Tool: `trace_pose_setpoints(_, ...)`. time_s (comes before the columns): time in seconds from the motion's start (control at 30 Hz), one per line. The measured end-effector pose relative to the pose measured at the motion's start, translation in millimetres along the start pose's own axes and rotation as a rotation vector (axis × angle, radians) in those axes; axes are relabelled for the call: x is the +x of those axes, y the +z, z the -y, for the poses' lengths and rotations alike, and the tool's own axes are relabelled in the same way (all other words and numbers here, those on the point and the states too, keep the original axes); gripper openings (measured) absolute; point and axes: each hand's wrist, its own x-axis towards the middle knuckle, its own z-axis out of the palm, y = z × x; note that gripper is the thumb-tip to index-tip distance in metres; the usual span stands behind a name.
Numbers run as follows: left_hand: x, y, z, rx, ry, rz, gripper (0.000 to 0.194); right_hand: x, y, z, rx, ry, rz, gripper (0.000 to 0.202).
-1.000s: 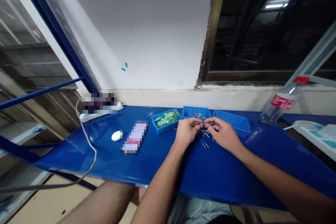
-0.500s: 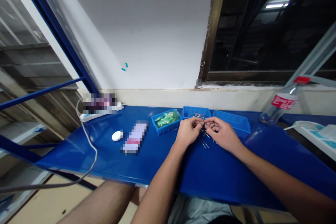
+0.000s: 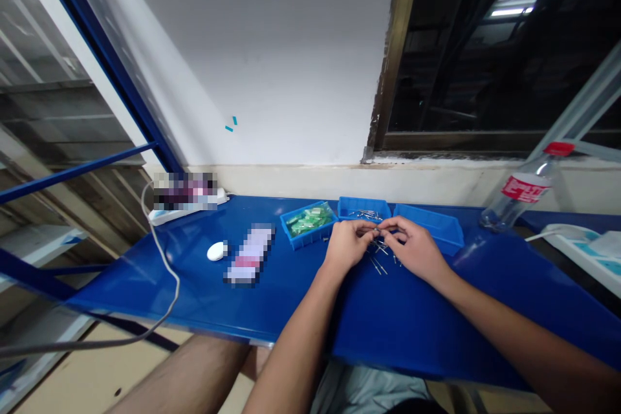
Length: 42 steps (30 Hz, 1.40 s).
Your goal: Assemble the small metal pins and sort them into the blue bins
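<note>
My left hand (image 3: 350,242) and my right hand (image 3: 410,244) meet fingertip to fingertip above the blue table (image 3: 291,291). Both pinch at the same spot, where a tiny shiny bit shows; its kind is too small to make out. Thin metal pins (image 3: 378,265), like rivets, lie loose on the table beneath my fingers. Just behind my hands stands a blue bin (image 3: 363,206) with more such metal pieces in it. A second blue bin (image 3: 310,237), left of my left hand, holds small green packets (image 3: 309,218). Behind my right hand is a third blue bin (image 3: 436,228).
A clear plastic bottle (image 3: 521,191) with a red cap stands at the right, near a white power strip (image 3: 592,259). On the left lie a white round case (image 3: 216,251) and a blurred-out flat object (image 3: 251,255). A grey cable (image 3: 172,272) hangs over the table's left edge.
My fingers have shifted slightly at the pinch, and the right hand's fingers lie a little straighter and closer together. The bins and loose pins stay where they were.
</note>
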Motion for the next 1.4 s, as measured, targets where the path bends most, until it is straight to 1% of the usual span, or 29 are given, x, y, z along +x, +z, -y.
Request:
trace_pose_setpoints(0.1, 1.6, 1.6, 4.5, -0.024, 0.01, -0.005, 0.025, 0.5, 1.2, -2.8, 0.041, 0.028, -0.007, 0.021)
trace_pose_setpoints(0.23, 3.1, 2.3, 8.2, -0.032, 0.044, -0.026, 0.028, 1.1, 2.1, -6.7, 0.078, 0.029, -0.01, 0.027)
trace_pose_setpoints(0.4, 3.9, 3.1, 10.9, -0.136, 0.077, -0.042, 0.029, 1.0, 1.6, -7.6, 0.111, 0.021, -0.003, 0.033)
trace_pose_setpoints(0.53, 4.3, 2.9, 10.6, -0.238, 0.055, -0.069, 0.029, 0.0, 1.4, -4.0, 0.126, 0.008, 0.021, 0.029)
trace_pose_setpoints(0.63, 5.1, 2.4, 9.9, -0.28, 0.044, -0.072, 0.029, -1.1, 3.0, -1.0, 0.123, -0.011, 0.016, 0.025)
trace_pose_setpoints(0.77, 5.4, 2.3, 8.8, -0.288, 0.051, -0.06, 0.026, 0.3, 0.7, 3.3, 0.038, -0.069, -0.012, 0.02)
trace_pose_setpoints(0.83, 4.1, 1.2, 6.7, -0.207, 0.061, -0.066, 0.023, 4.2, -6.6, 3.3, -0.107, -0.135, -0.047, 0.018)
trace_pose_setpoints(0.93, 0.3, -2.1, 2.0, 0.09, 0.127, -0.061, 0.019, 12.8, -23.1, -4.2, -0.401, -0.228, -0.144, 0.015)
trace_pose_setpoints(1.0, -2.2, -3.8, 0.1, 0.331, 0.186, -0.022, 0.017, 17.8, -32.7, -13.3, -0.546, -0.236, -0.175, 0.016)
trace_pose_setpoints(1.07, -3.8, -4.3, 0.6, 0.487, 0.216, 0.024, 0.019, 20.4, -37.8, -22.2, -0.658, -0.221, -0.139, 0.013)
trace_pose_setpoints(1.17, -4.3, -4.0, 4.9, 0.569, 0.22, 0.068, 0.025, 19.8, -37.5, -28.5, -0.726, -0.188, -0.067, 0.013)
trace_pose_setpoints(1.3, -4.2, -4.5, 9.1, 0.594, 0.206, 0.084, 0.027, 16.5, -33.4, -25.4, -0.742, -0.181, -0.051, 0.019)
trace_pose_setpoints(1.33, -4.2, -4.5, 9.3, 0.598, 0.2, 0.093, 0.03, 16.0, -33.0, -24.4, -0.744, -0.184, -0.052, 0.02)
trace_pose_setpoints(1.4, -4.3, -4.0, 9.1, 0.609, 0.191, 0.117, 0.043, 15.6, -32.9, -23.7, -0.744, -0.199, -0.061, 0.021)
